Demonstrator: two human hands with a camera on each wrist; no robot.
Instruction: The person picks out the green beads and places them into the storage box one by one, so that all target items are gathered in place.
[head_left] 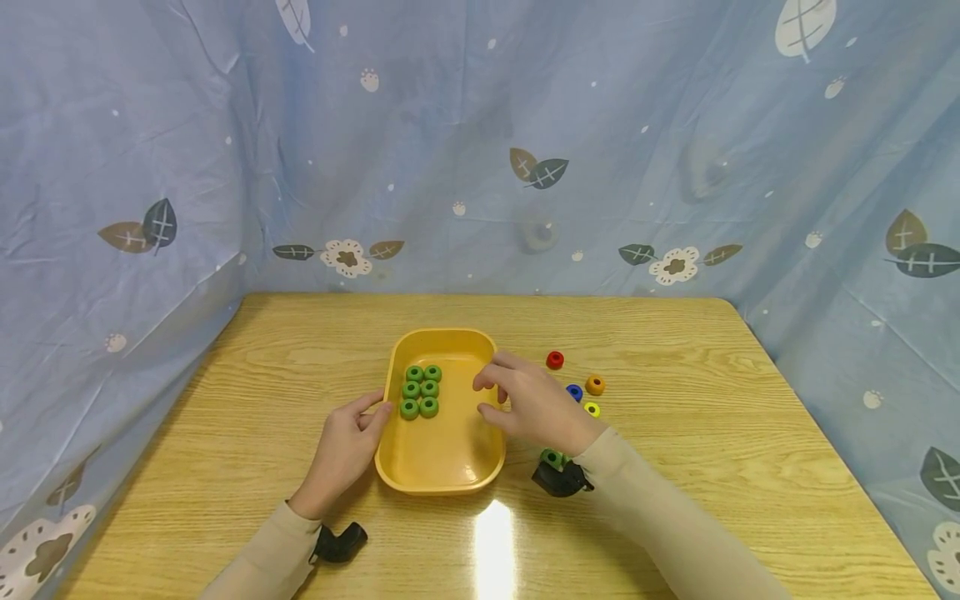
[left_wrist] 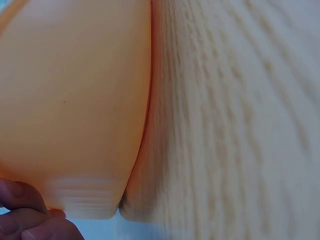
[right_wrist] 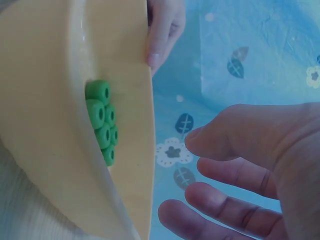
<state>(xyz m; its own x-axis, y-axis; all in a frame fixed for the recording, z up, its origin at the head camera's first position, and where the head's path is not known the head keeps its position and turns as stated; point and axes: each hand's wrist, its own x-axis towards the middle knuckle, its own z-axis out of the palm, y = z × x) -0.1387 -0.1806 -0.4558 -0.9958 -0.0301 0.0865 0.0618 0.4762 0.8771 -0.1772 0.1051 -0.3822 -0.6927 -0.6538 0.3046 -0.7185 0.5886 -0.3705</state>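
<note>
A yellow tray (head_left: 453, 450) lies on the wooden table, with several green beads (head_left: 430, 389) standing in two columns in its left half. My left hand (head_left: 347, 450) grips the tray's left side, thumb at the rim and fingers along the outer wall. In the left wrist view, its fingertips (left_wrist: 37, 230) show beside that wall. Over the tray's right rim hovers my right hand (head_left: 528, 404), its thumb and fingers loosely bent and apart. Nothing sits between them in the right wrist view, where the green beads (right_wrist: 101, 114) lie inside the tray.
Right of the tray lie a red bead (head_left: 555, 360), a blue bead (head_left: 574, 392), an orange bead (head_left: 595, 385) and a yellow bead (head_left: 592, 409). More green beads (head_left: 552, 457) are partly hidden by my right wrist. A blue patterned curtain (head_left: 450, 167) hangs behind the table (head_left: 300, 350).
</note>
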